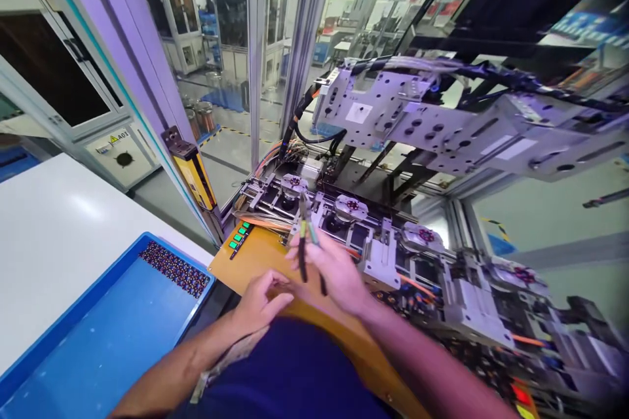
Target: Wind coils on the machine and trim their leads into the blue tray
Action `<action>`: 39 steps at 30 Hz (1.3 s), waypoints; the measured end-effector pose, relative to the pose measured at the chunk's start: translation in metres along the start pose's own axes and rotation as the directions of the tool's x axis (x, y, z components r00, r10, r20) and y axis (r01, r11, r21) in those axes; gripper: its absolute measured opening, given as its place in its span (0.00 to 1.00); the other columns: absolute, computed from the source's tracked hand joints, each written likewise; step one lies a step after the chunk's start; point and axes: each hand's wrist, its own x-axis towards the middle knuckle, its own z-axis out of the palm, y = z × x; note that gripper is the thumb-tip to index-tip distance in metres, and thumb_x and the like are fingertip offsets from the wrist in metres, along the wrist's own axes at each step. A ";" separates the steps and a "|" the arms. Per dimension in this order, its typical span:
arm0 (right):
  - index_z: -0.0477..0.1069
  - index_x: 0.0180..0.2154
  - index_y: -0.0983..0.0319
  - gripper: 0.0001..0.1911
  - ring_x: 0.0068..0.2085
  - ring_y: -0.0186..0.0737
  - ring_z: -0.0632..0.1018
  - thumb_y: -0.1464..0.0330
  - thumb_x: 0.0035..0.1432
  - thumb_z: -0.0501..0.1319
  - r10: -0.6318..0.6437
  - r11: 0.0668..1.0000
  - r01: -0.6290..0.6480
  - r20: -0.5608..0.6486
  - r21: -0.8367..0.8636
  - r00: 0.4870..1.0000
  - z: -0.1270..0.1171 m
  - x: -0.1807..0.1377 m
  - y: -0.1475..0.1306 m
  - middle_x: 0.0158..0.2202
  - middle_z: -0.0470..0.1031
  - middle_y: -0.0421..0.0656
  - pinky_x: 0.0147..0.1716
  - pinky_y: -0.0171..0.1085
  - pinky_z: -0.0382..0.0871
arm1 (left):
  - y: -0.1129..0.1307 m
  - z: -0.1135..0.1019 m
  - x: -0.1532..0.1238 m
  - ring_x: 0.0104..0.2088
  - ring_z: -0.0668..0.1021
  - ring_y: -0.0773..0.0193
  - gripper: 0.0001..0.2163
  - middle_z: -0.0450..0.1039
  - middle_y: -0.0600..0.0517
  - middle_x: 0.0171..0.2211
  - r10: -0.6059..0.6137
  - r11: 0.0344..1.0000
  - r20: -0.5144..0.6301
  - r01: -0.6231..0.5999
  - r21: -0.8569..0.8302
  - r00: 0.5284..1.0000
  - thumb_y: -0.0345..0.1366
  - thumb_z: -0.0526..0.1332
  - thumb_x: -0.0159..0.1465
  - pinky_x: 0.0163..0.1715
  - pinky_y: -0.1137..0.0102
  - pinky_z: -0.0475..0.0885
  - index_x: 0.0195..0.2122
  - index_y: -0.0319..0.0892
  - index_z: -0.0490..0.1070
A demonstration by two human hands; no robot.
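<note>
My right hand (339,268) is wrapped around a pair of pliers (303,229) with dark, yellow and green handles. The metal jaws point up and away, in front of the leftmost machine fixture (295,183); I cannot tell whether they touch it. Over the near edge of the yellow-orange panel (236,275), my left hand (260,301) hovers with fingers loosely bent and thumb apart, holding nothing visible. Further right along the machine stand more fixtures, among them the second one (350,207) and the third one (421,236), each bearing a small round part with dark red spots.
A blue tray (142,321) with many small dark parts (174,268) in its far corner lies on a white table (63,209). Green buttons (238,236) sit on the panel. A yellow sensor bar (196,177) stands at left. A metal gantry plate (422,124) spans above the fixtures.
</note>
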 end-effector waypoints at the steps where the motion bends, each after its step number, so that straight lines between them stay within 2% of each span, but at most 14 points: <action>1: 0.70 0.43 0.61 0.16 0.31 0.38 0.77 0.57 0.65 0.55 0.030 0.999 -0.029 0.025 -0.038 0.999 -0.018 0.014 -0.013 0.34 0.76 0.44 0.29 0.36 0.74 | -0.011 -0.005 -0.001 0.35 0.78 0.61 0.14 0.78 0.46 0.34 0.019 0.996 -0.009 -0.018 0.092 1.000 0.47 0.65 0.61 0.41 0.67 0.73 0.36 0.40 0.74; 3: 0.72 0.38 0.63 0.09 0.25 0.35 0.75 0.63 0.61 0.61 0.098 0.990 -0.091 0.059 -0.112 0.993 -0.055 0.047 -0.038 0.27 0.74 0.42 0.24 0.33 0.71 | -0.035 -0.013 -0.002 0.34 0.78 0.60 0.12 0.78 0.46 0.32 0.045 0.966 -0.032 -0.035 0.254 0.998 0.45 0.65 0.61 0.40 0.66 0.73 0.35 0.40 0.75; 5: 0.74 0.33 0.66 0.07 0.23 0.36 0.75 0.67 0.60 0.61 0.202 0.968 -0.183 0.103 -0.170 0.974 -0.087 0.081 -0.058 0.25 0.75 0.44 0.21 0.33 0.70 | -0.058 -0.016 -0.002 0.32 0.78 0.60 0.11 0.78 0.45 0.31 0.069 0.923 -0.038 -0.049 0.381 0.997 0.44 0.63 0.63 0.39 0.65 0.74 0.32 0.41 0.75; 7: 0.75 0.30 0.68 0.11 0.24 0.38 0.78 0.69 0.63 0.59 0.309 0.939 -0.275 0.157 -0.208 0.938 -0.108 0.111 -0.073 0.26 0.77 0.47 0.21 0.34 0.71 | -0.075 -0.015 -0.002 0.33 0.79 0.59 0.11 0.78 0.45 0.31 0.091 0.878 -0.026 -0.068 0.475 0.995 0.43 0.61 0.64 0.39 0.65 0.75 0.31 0.42 0.74; 9: 0.75 0.29 0.71 0.14 0.25 0.36 0.78 0.71 0.65 0.57 0.406 0.900 -0.356 0.188 -0.254 0.894 -0.116 0.135 -0.084 0.26 0.78 0.49 0.21 0.32 0.70 | -0.085 -0.014 -0.003 0.33 0.79 0.59 0.10 0.78 0.44 0.31 0.116 0.834 -0.015 -0.089 0.544 0.993 0.42 0.60 0.65 0.38 0.65 0.75 0.31 0.42 0.74; 12: 0.73 0.26 0.75 0.12 0.24 0.27 0.76 0.75 0.61 0.61 0.497 0.841 -0.432 0.150 -0.325 0.855 -0.111 0.162 -0.094 0.27 0.78 0.48 0.22 0.25 0.65 | -0.090 -0.014 -0.004 0.34 0.80 0.59 0.09 0.79 0.44 0.31 0.156 0.779 0.003 -0.125 0.615 0.988 0.39 0.59 0.66 0.37 0.66 0.76 0.32 0.42 0.74; 17: 0.66 0.19 0.77 0.12 0.26 0.20 0.75 0.82 0.47 0.67 0.513 0.785 -0.465 0.008 -0.409 0.858 -0.093 0.193 -0.086 0.29 0.77 0.42 0.22 0.19 0.60 | -0.091 -0.017 -0.005 0.33 0.81 0.60 0.07 0.80 0.45 0.32 0.212 0.713 0.041 -0.183 0.677 0.976 0.34 0.58 0.66 0.36 0.67 0.76 0.34 0.42 0.75; 21: 0.61 0.16 0.77 0.16 0.26 0.17 0.75 0.79 0.50 0.65 0.487 0.751 -0.456 -0.064 -0.478 0.871 -0.091 0.208 -0.065 0.30 0.76 0.38 0.22 0.16 0.57 | -0.091 -0.017 -0.004 0.32 0.81 0.60 0.06 0.80 0.45 0.31 0.231 0.695 0.066 -0.212 0.687 0.971 0.33 0.58 0.66 0.35 0.68 0.76 0.34 0.42 0.75; 25: 0.62 0.17 0.76 0.16 0.24 0.19 0.75 0.79 0.45 0.69 0.475 0.757 -0.421 -0.020 -0.500 0.880 -0.096 0.213 -0.054 0.27 0.75 0.36 0.21 0.17 0.58 | -0.092 -0.017 -0.004 0.32 0.81 0.61 0.06 0.80 0.46 0.31 0.227 0.691 0.081 -0.219 0.689 0.971 0.33 0.58 0.66 0.35 0.68 0.76 0.35 0.42 0.75; 30: 0.65 0.18 0.79 0.13 0.24 0.21 0.75 0.81 0.45 0.68 0.565 0.739 -0.502 0.006 -0.449 0.825 -0.094 0.211 -0.055 0.25 0.74 0.39 0.22 0.19 0.59 | -0.089 -0.018 -0.003 0.32 0.81 0.60 0.07 0.80 0.46 0.31 0.215 0.685 0.094 -0.218 0.695 0.972 0.33 0.58 0.66 0.34 0.68 0.76 0.35 0.43 0.75; 33: 0.68 0.19 0.81 0.12 0.25 0.24 0.75 0.81 0.42 0.70 0.586 0.752 -0.513 0.065 -0.414 0.807 -0.092 0.210 -0.055 0.25 0.75 0.41 0.21 0.21 0.60 | -0.088 -0.018 -0.003 0.32 0.81 0.61 0.07 0.80 0.46 0.31 0.202 0.685 0.098 -0.213 0.697 0.974 0.34 0.58 0.66 0.34 0.68 0.76 0.35 0.43 0.76; 39: 0.69 0.19 0.81 0.11 0.22 0.23 0.73 0.79 0.44 0.69 0.620 0.755 -0.536 0.146 -0.378 0.770 -0.094 0.213 -0.050 0.25 0.74 0.41 0.20 0.21 0.60 | -0.089 -0.018 -0.003 0.32 0.81 0.60 0.07 0.80 0.45 0.31 0.204 0.687 0.097 -0.213 0.694 0.974 0.33 0.58 0.66 0.35 0.67 0.76 0.35 0.43 0.76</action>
